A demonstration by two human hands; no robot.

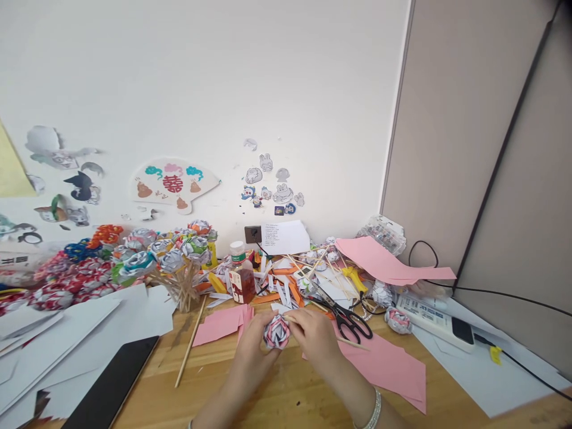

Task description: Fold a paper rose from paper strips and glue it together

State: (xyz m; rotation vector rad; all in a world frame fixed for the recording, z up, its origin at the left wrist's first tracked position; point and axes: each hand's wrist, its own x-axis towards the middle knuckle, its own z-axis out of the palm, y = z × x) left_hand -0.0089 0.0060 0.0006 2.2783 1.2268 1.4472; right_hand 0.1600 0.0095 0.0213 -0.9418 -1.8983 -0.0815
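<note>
Both my hands meet over the wooden desk (pixel 277 393) around a small paper rose (pixel 276 331) folded from pink, white and grey printed paper. My left hand (pixel 252 347) cups the rose from the left with its fingers curled. My right hand (pixel 315 337) pinches it from the right, and a thin wooden skewer (pixel 353 344) sticks out to the right from under those fingers. A bracelet sits on my right wrist. Pink paper sheets (pixel 388 366) lie under and beside my hands.
Black scissors (pixel 351 322) lie just right of my hands. Behind are a glue bottle (pixel 242 279), paper scraps, a bunch of finished paper roses on sticks (pixel 174 256), a loose stick (pixel 191 342), white sheets, a dark tablet (pixel 114 384), and a power strip (pixel 435 319) with cables.
</note>
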